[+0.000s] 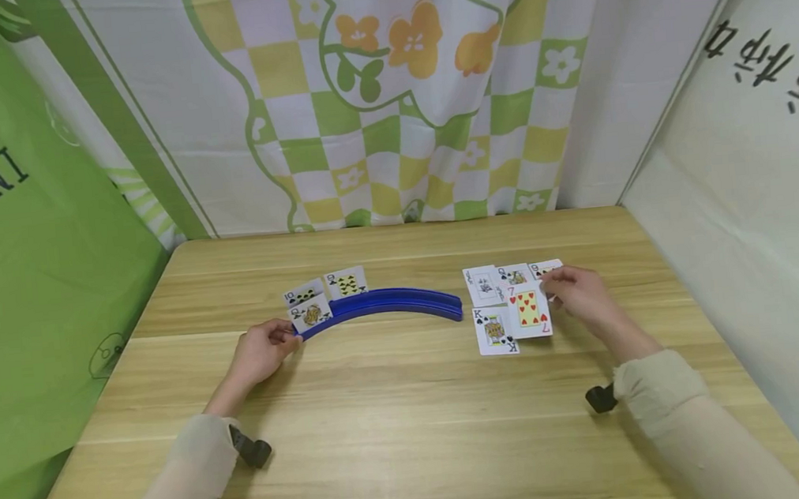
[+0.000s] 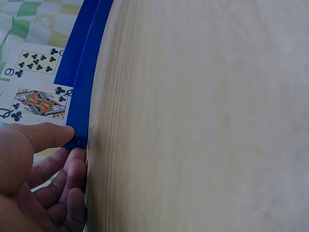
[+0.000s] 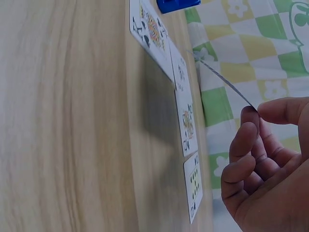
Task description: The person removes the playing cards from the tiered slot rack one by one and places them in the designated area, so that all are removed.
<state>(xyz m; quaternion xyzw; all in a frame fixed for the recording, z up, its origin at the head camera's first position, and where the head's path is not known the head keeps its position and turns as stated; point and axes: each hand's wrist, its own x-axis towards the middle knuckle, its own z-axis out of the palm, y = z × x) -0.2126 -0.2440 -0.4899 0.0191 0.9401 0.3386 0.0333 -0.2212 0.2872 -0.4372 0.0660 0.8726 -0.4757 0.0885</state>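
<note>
My left hand (image 1: 263, 350) pinches the left end of a curved blue playing card holder (image 1: 397, 303), its thumb (image 2: 58, 135) on the end in the left wrist view. A queen of clubs (image 1: 312, 313), a nine of clubs (image 1: 346, 283) and a ten card (image 1: 295, 297) stand in that holder's left part. My right hand (image 1: 580, 293) pinches a seven of hearts (image 1: 529, 313) by its edge between thumb and index finger. In the right wrist view this card (image 3: 227, 81) shows edge-on, raised off the table.
Under and around the raised card lie a king of spades (image 1: 495, 336), a joker (image 1: 481, 286), a black queen (image 1: 512, 273) and a black number card (image 3: 194, 186), face up on the wooden table (image 1: 401, 432). A patterned curtain (image 1: 399, 162) hangs behind.
</note>
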